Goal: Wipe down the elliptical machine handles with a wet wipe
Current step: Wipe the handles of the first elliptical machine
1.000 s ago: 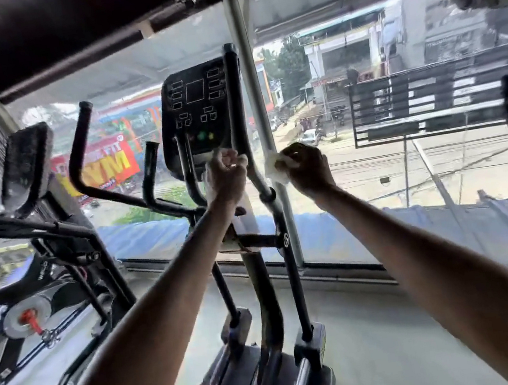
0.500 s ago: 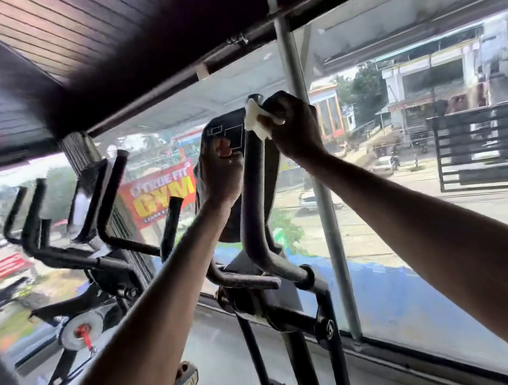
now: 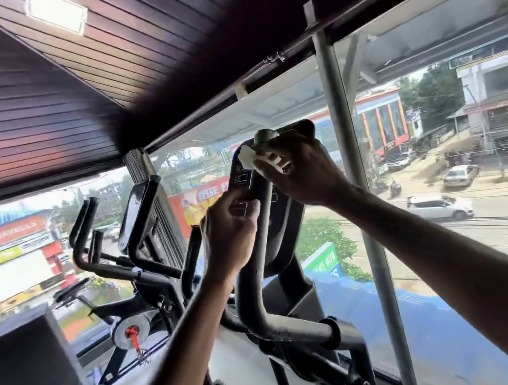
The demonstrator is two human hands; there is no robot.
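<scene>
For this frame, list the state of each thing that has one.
curved handle, upright, top end under the wet wipe
wet wipe, bunched, pressed on that top end
right hand, grips the wet wipe
left hand, curled round the inner handle
inner handle, gripped, mostly hidden
console, display too blurred to tell

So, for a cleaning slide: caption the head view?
Right hand presses a wet wipe onto the elliptical handle; left hand grips the machine below.
</scene>
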